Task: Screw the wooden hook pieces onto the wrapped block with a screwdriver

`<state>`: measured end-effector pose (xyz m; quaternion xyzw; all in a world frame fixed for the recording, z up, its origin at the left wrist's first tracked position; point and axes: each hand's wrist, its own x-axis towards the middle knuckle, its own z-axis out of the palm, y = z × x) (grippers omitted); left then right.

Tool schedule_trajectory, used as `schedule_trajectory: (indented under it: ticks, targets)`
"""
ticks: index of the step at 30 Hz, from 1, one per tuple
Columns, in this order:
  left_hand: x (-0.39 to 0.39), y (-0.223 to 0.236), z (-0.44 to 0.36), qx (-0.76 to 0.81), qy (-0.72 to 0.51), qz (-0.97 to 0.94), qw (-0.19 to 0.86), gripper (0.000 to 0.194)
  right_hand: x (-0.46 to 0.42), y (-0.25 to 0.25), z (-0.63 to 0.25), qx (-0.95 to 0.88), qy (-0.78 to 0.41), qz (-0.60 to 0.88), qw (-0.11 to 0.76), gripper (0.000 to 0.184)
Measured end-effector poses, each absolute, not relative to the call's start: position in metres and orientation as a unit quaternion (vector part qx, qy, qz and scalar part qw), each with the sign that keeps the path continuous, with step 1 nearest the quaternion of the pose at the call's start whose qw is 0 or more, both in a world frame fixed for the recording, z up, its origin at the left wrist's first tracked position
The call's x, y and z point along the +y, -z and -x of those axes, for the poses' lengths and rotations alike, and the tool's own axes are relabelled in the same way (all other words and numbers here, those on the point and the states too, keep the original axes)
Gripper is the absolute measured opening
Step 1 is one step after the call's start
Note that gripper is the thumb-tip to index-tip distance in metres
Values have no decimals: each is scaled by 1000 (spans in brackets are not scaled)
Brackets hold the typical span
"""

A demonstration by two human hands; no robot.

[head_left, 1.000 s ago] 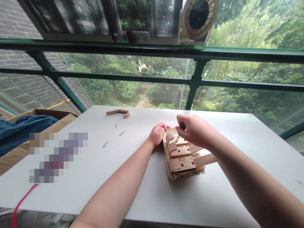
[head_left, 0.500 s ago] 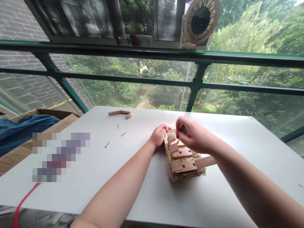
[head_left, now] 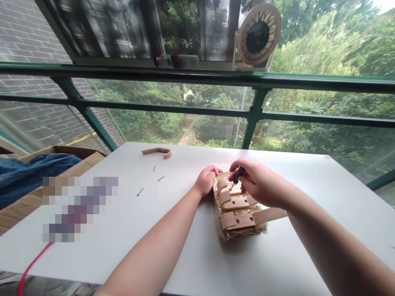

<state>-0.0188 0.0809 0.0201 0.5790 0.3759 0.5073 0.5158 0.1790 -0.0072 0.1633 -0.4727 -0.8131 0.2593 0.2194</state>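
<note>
Gripping a screwdriver [head_left: 238,176] by its black handle, the right hand [head_left: 257,183] is closing its fingers around it just right of the frame's middle. The shaft is slanting down and left from the handle, its tip ending at the farthest wooden hook [head_left: 222,186]; whether the tip is seating in a screw head there, I cannot tell. That hook is lying below and to the left of the right hand, its long axis running left to right across the picture, its right end hiding behind the fingers. Of the two hands, the right is sitting nearer the tip. The left hand [head_left: 206,182] is touching the upper left corner of the plastic-wrapped block [head_left: 261,227], its fingers curling in; whether they are clamping or only resting, I cannot tell. The block is bearing the hooks near the lower middle, with the middle hook [head_left: 239,203] and the nearest hook [head_left: 242,222] lying roughly parallel. On the white table [head_left: 197,255], three screws [head_left: 140,192] are lying left of the left hand, below a loose hook [head_left: 167,153] at the upper left.
</note>
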Motion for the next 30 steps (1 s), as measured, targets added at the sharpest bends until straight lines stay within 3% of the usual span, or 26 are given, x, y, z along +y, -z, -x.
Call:
schedule_trajectory:
  ticks: [11,30]
  targets:
    - [81,-18,19,378,-501,-579,520,3,-3,-171,-169,-828,-136,511,189,13]
    - [81,-17,22,398,-499,-578,508,2,-8,-169,-166,-830,-140,506,186,13]
